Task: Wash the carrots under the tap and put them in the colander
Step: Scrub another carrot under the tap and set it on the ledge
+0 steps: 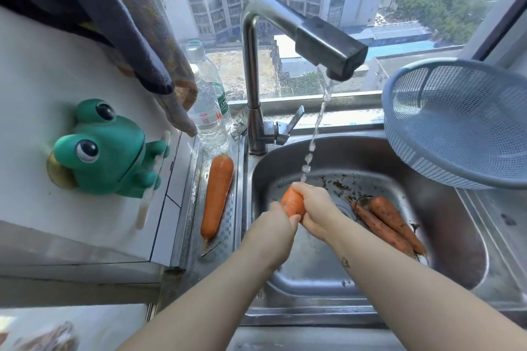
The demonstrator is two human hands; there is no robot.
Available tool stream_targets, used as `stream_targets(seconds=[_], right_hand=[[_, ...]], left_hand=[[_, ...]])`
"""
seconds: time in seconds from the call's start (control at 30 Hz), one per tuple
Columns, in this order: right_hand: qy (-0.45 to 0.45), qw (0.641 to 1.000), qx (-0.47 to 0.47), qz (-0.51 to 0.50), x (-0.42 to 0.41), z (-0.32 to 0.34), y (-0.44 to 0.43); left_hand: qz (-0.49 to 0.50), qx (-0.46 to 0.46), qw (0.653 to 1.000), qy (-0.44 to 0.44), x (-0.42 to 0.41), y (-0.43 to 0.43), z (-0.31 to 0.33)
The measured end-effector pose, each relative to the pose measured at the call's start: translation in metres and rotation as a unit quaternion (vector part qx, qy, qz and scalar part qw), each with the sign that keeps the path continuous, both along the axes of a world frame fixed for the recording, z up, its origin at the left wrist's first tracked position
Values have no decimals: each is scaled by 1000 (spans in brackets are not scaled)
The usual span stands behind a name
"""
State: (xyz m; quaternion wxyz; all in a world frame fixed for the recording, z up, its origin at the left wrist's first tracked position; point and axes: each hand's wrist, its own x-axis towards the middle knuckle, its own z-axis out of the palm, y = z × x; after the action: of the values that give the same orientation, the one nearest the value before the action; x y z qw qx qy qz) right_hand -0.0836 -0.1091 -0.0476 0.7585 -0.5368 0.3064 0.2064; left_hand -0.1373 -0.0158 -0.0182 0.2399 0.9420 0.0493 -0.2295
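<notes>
A: Status on the hands?
B: Both clamped on one carrot (pixel 292 203), over the sink (pixel 368 159) basin. The left hand (pixel 278 226) wraps the lower end, thumb across it. The right hand (pixel 315 206) curls round the upper end from the right.
A: Water on?
B: Yes, tap (pixel 316 37) running. The stream (pixel 313 137) lands on the carrot's top end, right at the right hand's fingertips.
A: Other carrots?
B: Two muddy carrots (pixel 390 222) on the basin floor, right of the hands, side by side and touching. Dirt specks around them. One clean-looking carrot (pixel 217 194) lies on the steel worktop (pixel 228 236) left of the basin, thin end toward the camera.
A: Colander?
B: The blue colander (pixel 456 122) sits tilted at the sink's right edge, well apart from the hands.
A: Clutter?
B: A green frog holder (pixel 105 148) on the left wall, a clear water bottle (pixel 209 114) behind the clean-looking carrot, a towel (pixel 148 45) hanging above.
</notes>
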Motion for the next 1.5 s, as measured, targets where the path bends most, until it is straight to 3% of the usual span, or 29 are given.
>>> stream_targets(seconds=[0.1,0.3,0.47,0.57,0.67,0.77,0.83,0.9,0.97,1.07,1.13,1.23,1.3,1.37,1.5], right_hand=[[35,998,-53,-14,5,-4,1],[-6,997,78,-17,-1,3,-5],[20,999,-27,-23,5,2,-1],[36,997,54,-41,4,3,-5],[-10,991,136,-1,1,5,-9],[-22,998,63,-6,3,-1,-6],[19,999,-10,-27,8,-4,-3],[61,995,-20,-70,10,-10,-5],[73,994,29,-72,9,-10,-11],[25,988,152,-30,0,1,-18],[-4,979,206,-1,-5,7,-22],[-32,977,209,19,-7,9,-22],[-21,986,167,18,-2,10,-18],[5,992,124,7,3,10,-14],[21,995,98,-29,10,10,-13]], left_hand=[[-23,25,999,-22,-4,-5,0],[-18,5,1000,-17,2,5,1],[-41,49,997,-36,-2,-5,1],[-34,46,998,-33,-1,1,0],[2,-2,1000,-25,0,7,-2],[4,3,999,-32,-3,2,-1],[-12,24,999,-40,-6,-4,-1],[-29,32,998,-48,-10,-5,-3],[-25,-2,999,-47,-12,0,-4],[26,-133,991,-2,-8,10,-2],[89,-265,957,70,-6,14,3],[209,-474,827,218,-7,17,11],[259,-534,754,281,-7,16,14],[270,-548,730,306,-6,13,18],[253,-547,742,294,-7,11,20]])
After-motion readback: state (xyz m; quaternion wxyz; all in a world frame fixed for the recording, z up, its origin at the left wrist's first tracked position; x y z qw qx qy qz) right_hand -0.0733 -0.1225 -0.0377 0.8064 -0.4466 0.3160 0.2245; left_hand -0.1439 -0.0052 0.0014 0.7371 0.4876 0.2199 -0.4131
